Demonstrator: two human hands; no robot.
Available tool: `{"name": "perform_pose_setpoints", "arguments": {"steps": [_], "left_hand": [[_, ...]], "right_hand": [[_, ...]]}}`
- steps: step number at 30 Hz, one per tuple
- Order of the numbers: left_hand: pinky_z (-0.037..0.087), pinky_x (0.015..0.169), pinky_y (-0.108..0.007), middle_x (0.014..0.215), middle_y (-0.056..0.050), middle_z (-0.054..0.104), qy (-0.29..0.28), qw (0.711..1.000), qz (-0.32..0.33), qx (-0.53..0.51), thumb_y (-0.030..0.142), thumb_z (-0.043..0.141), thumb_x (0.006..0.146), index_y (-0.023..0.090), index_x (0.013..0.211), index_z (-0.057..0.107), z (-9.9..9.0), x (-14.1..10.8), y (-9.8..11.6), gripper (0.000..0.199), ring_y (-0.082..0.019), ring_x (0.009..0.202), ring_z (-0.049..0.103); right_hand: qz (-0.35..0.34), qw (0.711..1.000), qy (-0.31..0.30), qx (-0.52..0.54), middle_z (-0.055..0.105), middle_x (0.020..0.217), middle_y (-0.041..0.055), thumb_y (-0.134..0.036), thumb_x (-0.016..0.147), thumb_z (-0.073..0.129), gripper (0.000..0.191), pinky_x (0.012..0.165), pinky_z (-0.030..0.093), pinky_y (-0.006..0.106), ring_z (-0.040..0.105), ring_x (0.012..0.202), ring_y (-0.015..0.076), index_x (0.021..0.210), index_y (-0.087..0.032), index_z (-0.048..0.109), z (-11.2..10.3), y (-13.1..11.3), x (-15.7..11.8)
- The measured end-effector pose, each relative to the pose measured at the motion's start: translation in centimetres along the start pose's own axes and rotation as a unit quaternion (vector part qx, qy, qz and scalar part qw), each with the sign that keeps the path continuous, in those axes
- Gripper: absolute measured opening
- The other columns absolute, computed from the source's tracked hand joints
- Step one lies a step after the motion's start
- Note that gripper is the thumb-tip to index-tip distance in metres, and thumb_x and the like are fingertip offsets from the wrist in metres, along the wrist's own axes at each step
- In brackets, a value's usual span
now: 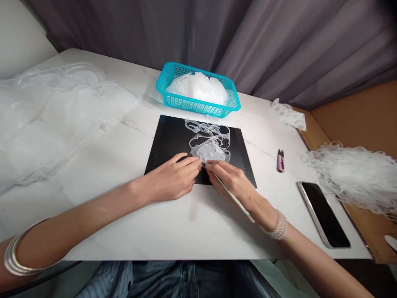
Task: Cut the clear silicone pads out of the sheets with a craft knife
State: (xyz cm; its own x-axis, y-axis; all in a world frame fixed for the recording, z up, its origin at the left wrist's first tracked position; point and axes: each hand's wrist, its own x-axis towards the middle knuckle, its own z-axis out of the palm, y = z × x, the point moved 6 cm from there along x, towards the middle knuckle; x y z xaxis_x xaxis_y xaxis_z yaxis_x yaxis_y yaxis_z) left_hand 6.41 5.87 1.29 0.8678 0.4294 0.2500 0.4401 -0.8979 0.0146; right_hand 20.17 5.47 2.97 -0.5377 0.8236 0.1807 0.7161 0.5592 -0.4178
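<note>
The left fingers [189, 162] lie pressed together and gently curled, their tips resting on the edge of a sheet of clear plastic film [211, 140]; whether they pinch it, I cannot tell. The right fingers [221, 167] close around a slim pale tool [237, 198], pinching it near its tip, which is hidden right where the two sets of fingertips nearly meet. The tool's shaft runs back along the right hand [229, 178] and past its wrist. The left hand [170, 176] sits just beside it, both over a black mat [161, 142].

The film lies on that mat, cut into looping openings, with a grey panel [210, 152] just above the fingers. The mat rests on a white marble table [102, 219]. A pearl bracelet [277, 225] circles the right wrist, silver bangles [18, 252] the left forearm.

Beyond the mat stands a turquoise plastic basket [198, 103] heaped with white film [198, 87]. To the right lie pink thread snips [281, 160] and a black smartphone [322, 215], and a tangled pile of clear film scraps [350, 178] hangs off the table edge. A larger sheer heap [58, 120] spreads across the left side
</note>
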Motion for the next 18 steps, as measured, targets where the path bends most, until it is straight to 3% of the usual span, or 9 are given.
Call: {"name": "perform_pose_setpoints", "arguments": {"steps": [5,11,18], "left_hand": [[0.037,0.11,-0.046,0.128,-0.018,0.064,-0.004,1.0,-0.003,-0.007,0.019,0.04,0.098,0.006,0.126,0.058,-0.2,0.2,0.0,0.036,-0.029,0.124,0.055],[0.038,0.105,-0.045,0.118,-0.016,0.064,-0.026,0.999,-0.02,0.012,0.02,0.038,0.099,0.005,0.129,0.056,-0.2,0.6,0.1,0.038,-0.029,0.113,0.055],[0.036,0.105,-0.047,0.118,-0.017,0.064,-0.032,0.998,-0.042,0.041,0.022,0.036,0.099,0.005,0.127,0.056,0.0,0.8,0.8,0.039,-0.031,0.116,0.053]], "right_hand": [[0.031,0.997,0.047,0.047,0.072,0.1,0.0103,-0.024,0.1,0.046,0.024,0.082,0.057,0.038,0.07,0.091,0.0225,0.106,-0.019,0.069,-0.3,0.9,0.1],[0.035,0.996,0.048,0.069,0.072,0.104,0.0099,-0.024,0.1,0.047,0.023,0.085,0.057,0.038,0.07,0.094,0.0221,0.108,-0.019,0.068,-0.5,1.1,0.0],[0.005,0.999,0.023,0.033,0.071,0.098,0.0107,-0.023,0.102,0.042,0.025,0.085,0.057,0.039,0.069,0.096,0.0232,0.106,-0.018,0.067,-0.3,0.5,0.0]]}}
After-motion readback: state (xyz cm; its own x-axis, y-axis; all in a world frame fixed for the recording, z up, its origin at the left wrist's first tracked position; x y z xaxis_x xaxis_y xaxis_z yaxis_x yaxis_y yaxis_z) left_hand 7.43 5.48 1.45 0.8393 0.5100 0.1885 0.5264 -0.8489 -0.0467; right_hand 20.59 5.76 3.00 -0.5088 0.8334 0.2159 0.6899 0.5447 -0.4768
